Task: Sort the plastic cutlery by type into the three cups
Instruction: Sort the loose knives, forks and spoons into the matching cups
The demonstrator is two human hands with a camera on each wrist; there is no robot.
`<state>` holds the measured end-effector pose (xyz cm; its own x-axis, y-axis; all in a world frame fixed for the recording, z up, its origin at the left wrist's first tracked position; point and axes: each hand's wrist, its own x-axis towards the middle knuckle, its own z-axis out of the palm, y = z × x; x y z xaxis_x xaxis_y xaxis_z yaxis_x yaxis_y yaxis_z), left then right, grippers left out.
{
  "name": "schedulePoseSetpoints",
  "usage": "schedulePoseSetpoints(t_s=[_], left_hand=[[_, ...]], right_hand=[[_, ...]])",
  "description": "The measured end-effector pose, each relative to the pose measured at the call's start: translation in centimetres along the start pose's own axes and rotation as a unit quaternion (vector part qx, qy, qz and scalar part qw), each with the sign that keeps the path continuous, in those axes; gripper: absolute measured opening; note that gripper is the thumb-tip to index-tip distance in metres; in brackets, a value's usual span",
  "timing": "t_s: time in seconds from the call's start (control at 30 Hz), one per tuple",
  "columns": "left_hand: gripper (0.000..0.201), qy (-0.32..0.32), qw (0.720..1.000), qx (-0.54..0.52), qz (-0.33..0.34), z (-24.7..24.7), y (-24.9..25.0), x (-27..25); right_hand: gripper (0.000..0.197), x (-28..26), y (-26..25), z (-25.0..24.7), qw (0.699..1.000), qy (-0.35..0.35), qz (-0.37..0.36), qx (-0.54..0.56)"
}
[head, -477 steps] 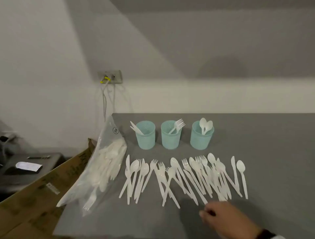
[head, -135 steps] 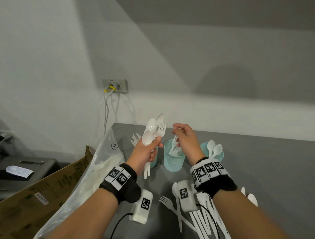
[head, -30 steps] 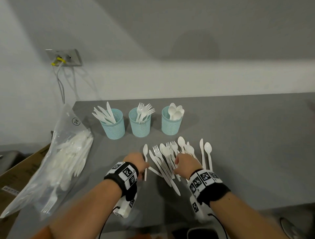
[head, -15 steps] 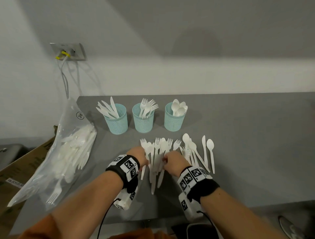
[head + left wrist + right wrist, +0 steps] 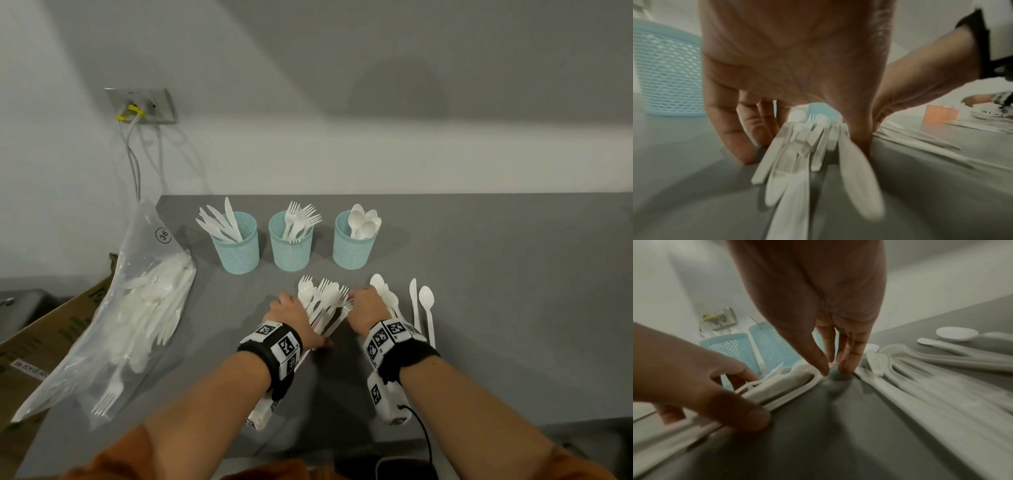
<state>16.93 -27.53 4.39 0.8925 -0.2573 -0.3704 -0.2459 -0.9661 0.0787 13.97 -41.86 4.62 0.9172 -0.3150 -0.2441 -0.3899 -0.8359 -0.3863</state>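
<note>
Head view first: I see my left hand (image 5: 291, 315) and my right hand (image 5: 366, 308) down on the grey tabletop (image 5: 496, 291), closing in from either side on a bundle of white plastic cutlery (image 5: 323, 301), forks and spoons mixed. Beyond the hands stand three mesh cups in a row: the knife cup (image 5: 236, 250) past my left hand, the fork cup (image 5: 291, 246) straight beyond the bundle, the spoon cup (image 5: 352, 245) past my right hand. Just right of my right hand lie a few loose spoons (image 5: 385, 291), then a lone knife (image 5: 415, 305) and a lone spoon (image 5: 427, 308) side by side. Well left of my left hand lies a clear bag of cutlery (image 5: 137, 308), partly over a cardboard box (image 5: 41, 339).

Left wrist view: my left grip is curled around the bundle (image 5: 807, 146), fingers (image 5: 731, 129) touching the tabletop on one side and the thumb on the other, handles fanning out towards the camera. One mesh cup (image 5: 668, 73) stands off to the side of the fingers.

Right wrist view: my right grip is spread, its straight fingertips (image 5: 846, 363) pointing down and touching the tabletop at the edge of the bundle (image 5: 789, 382), nothing pinched. My left thumb sits against the bundle's handles. The loose spoons (image 5: 920, 369) lie on the far side of my fingers, blurred.
</note>
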Motion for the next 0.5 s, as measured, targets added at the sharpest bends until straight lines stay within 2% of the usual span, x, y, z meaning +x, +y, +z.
schedulePoseSetpoints(t_s=[0.1,0.17,0.3,0.37,0.5], left_hand=[[0.105,0.002,1.000,-0.008,0.016,0.0,-0.2,0.7],[0.098,0.006,1.000,-0.011,0.027,0.0,-0.7,1.2],[0.091,0.006,0.999,-0.006,0.046,0.1,-1.4,1.9],[0.087,0.006,0.998,-0.011,0.059,0.0,-1.5,2.2],[0.082,-0.001,0.997,-0.016,0.076,0.0,-1.6,2.8]], right_hand=[[0.040,0.4,-0.4,0.8,0.998,0.012,0.005,0.055],[0.059,0.7,-0.5,1.1,0.994,0.021,0.017,0.110],[0.095,1.7,-0.4,0.8,0.995,-0.024,0.032,0.096],[0.093,2.0,-0.7,0.4,0.994,-0.058,0.039,0.079],[0.066,2.9,-1.6,0.7,0.995,-0.073,0.041,0.057]])
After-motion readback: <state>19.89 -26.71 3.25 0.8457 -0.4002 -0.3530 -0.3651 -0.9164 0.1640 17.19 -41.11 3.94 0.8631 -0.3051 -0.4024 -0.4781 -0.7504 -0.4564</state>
